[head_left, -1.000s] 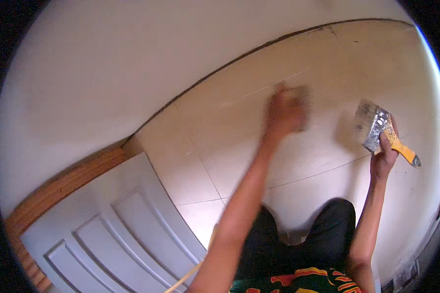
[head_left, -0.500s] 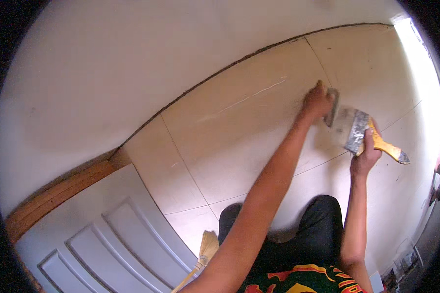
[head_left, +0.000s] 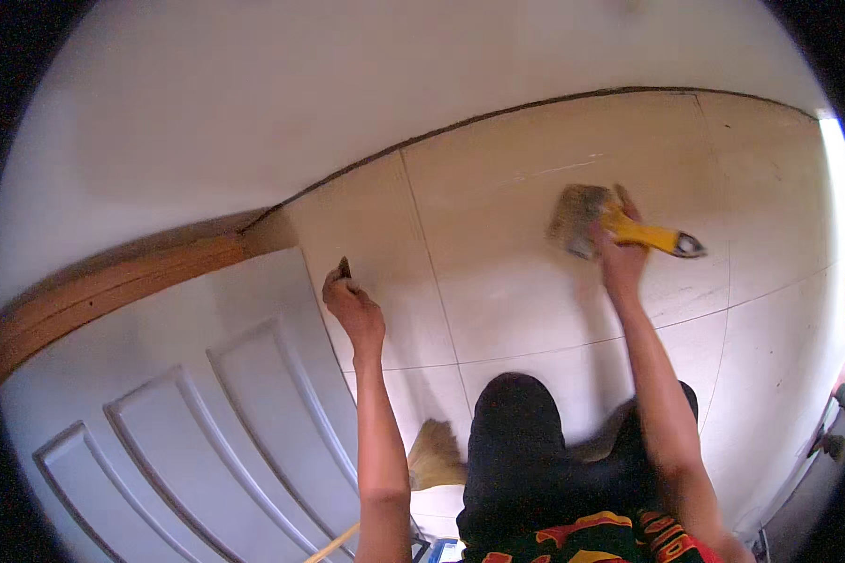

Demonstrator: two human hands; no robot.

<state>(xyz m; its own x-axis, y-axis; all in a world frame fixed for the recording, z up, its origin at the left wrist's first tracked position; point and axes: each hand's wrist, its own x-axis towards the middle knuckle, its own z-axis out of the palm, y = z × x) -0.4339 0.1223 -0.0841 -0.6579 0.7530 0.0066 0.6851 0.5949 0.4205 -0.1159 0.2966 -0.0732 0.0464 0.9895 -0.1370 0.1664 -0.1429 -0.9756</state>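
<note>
My right hand (head_left: 620, 251) is wrapped round a wide paintbrush (head_left: 643, 232) with a yellow handle, its handle end pointing right. The brush's bristles face left over the pale floor tiles (head_left: 535, 300); whether they touch is unclear from blur. Off to the left, my left hand (head_left: 355, 302) is closed over a flat grey tool (head_left: 345, 268), of which only a small dark end pokes out above the fingers. That hand is over the floor beside the grey panelled door's edge.
The grey panelled door (head_left: 188, 394) stands at the left with a brown wooden frame (head_left: 122, 291) behind it. A white wall (head_left: 366, 84) meets the tiles along a dark gap. Near my left forearm and knee is a straw broom (head_left: 437, 455). Dark items (head_left: 831, 441) line the right edge.
My left hand has swung far left, from beside the brush to near the door, with the grey tool. My right hand and the paintbrush have moved left. The view has shifted too.
</note>
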